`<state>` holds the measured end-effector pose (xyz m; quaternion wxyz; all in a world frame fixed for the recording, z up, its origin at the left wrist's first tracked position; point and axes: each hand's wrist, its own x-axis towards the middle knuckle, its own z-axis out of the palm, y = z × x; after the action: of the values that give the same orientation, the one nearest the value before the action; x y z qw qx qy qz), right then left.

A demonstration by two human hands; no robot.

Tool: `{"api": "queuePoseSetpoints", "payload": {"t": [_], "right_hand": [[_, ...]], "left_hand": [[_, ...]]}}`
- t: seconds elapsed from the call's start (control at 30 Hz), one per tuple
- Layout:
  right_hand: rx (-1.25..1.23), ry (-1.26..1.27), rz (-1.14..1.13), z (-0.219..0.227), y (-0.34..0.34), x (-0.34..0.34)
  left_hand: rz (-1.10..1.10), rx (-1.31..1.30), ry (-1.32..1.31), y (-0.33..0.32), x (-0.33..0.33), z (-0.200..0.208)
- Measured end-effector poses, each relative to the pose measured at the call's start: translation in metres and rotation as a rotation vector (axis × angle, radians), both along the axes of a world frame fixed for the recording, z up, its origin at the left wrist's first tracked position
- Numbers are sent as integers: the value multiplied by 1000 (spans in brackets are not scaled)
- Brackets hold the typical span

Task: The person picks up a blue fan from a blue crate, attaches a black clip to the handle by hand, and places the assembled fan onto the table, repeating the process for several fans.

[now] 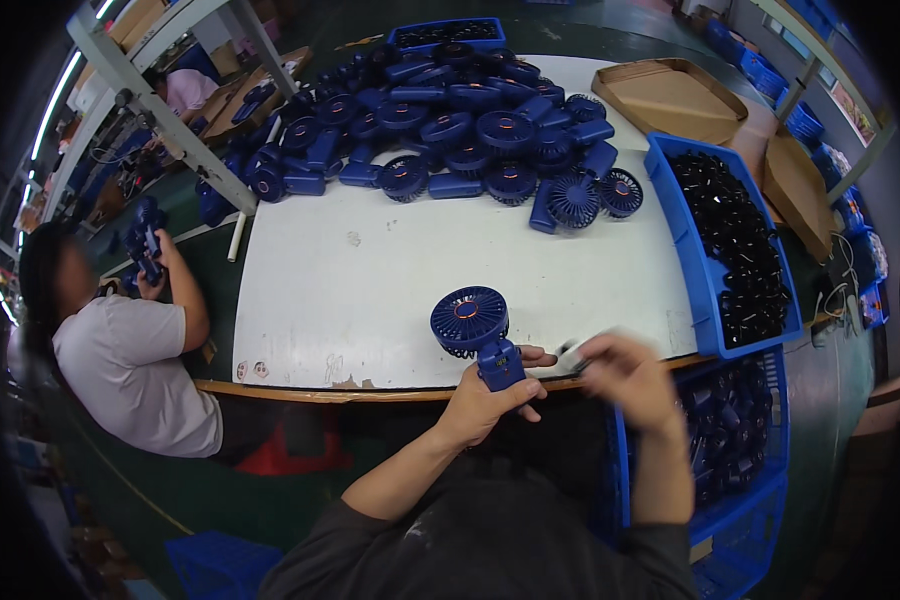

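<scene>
My left hand point(475, 408) is closed round the handle of a dark blue handheld fan point(470, 318), just above the near edge of the white tabletop point(360, 290). The fan's round slatted head points away from me, and small metal contacts show on the handle. To its right, my right hand point(635, 380) is smeared by motion. Its fingers pinch a small black-and-white piece point(570, 356), too blurred to name, close to the left fingertips. A large heap of similar blue fans point(505, 135) covers the far part of the table.
A blue bin point(682, 235) of small black parts stands at the table's right. Below it, a blue crate point(782, 410) holds dark pieces. Cardboard trays point(670, 95) lie at the far right. A metal post point(185, 140) rises at left, where a co-worker point(135, 350) handles fans.
</scene>
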<state>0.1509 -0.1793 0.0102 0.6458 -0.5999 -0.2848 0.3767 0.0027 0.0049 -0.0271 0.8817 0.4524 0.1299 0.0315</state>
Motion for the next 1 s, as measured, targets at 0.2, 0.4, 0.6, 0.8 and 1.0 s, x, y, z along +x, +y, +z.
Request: {"api": "queuePoseSetpoints", "payload": {"t": [0.2, 0.4, 0.6, 0.8, 1.0], "right_hand": [[42, -877, -159, -19, 43, -60], [146, -1024, -34, -6, 54, -35], [116, -1137, 49, 0, 79, -32], [-79, -1163, 6, -4, 72, -54], [-83, -1153, -158, -23, 66, -82]], "left_hand": [[99, -79, 31, 15, -14, -13], [-143, -178, 49, 22, -22, -2], [-220, -211, -81, 17, -31, -20], [-19, -372, 35, 6, -17, -9], [90, 139, 32, -3, -22, -37]]}}
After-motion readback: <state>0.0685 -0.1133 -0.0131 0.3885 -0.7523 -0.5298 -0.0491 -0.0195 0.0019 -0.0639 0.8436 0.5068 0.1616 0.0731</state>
